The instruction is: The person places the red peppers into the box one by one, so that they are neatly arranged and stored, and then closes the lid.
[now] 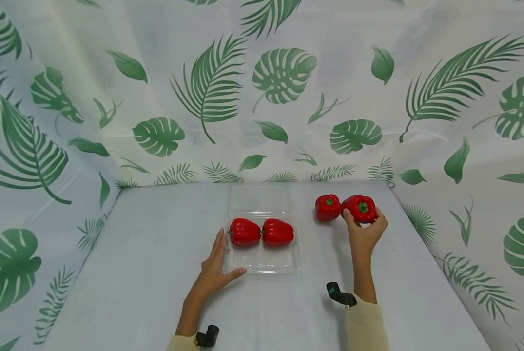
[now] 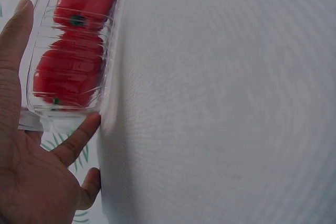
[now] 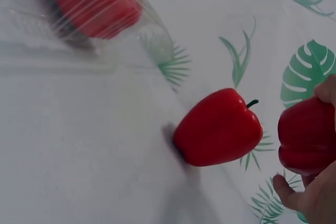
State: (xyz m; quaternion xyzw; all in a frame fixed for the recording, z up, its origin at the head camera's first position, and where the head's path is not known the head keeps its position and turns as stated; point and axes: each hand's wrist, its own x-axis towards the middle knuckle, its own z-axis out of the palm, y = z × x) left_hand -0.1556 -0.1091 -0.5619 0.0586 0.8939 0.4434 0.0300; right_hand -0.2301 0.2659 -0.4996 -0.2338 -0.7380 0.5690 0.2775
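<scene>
Two red bell peppers point(image 1: 244, 232) lie side by side in a clear plastic clamshell box point(image 1: 262, 263), its lid point(image 1: 259, 199) folded back. My left hand point(image 1: 213, 273) rests at the box's left side and near corner, fingers straight and thumb spread. In the left wrist view, that hand point(image 2: 37, 177) is beside the box's ribbed wall. To the right, my right hand point(image 1: 367, 234) grips another red bell pepper point(image 1: 354, 204) between thumb and fingers. One more red bell pepper point(image 1: 327, 208) stands on the table just left of the held one; the right wrist view shows its stem point(image 3: 252, 103).
A pale grey-white table point(image 1: 156, 243) carries everything. Behind and at both sides hangs a white sheet point(image 1: 226, 146) printed with green leaves, meeting the table's far edge. Black wrist cameras point(image 1: 340, 295) sit on both wrists.
</scene>
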